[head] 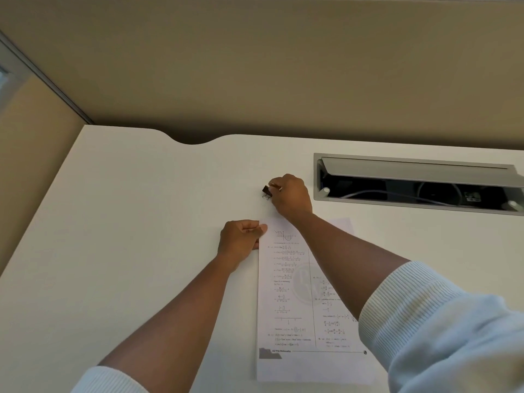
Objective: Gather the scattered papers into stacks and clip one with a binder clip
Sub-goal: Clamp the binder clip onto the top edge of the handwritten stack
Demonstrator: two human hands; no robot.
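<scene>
White papers [286,293], seemingly one stack, one binder clip [266,191], two hands

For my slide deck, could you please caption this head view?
Left hand pins the papers while right hand holds a binder clip above them.

White desk [136,222] against a beige partition wall [255,66].
Curved notch [191,140] cut into the far desk edge; grey cable tray [416,184] recessed at far right, flap lid [411,167] raised, pale cables [397,195] inside; metal frame strip [42,78] running diagonally at upper left.
</scene>
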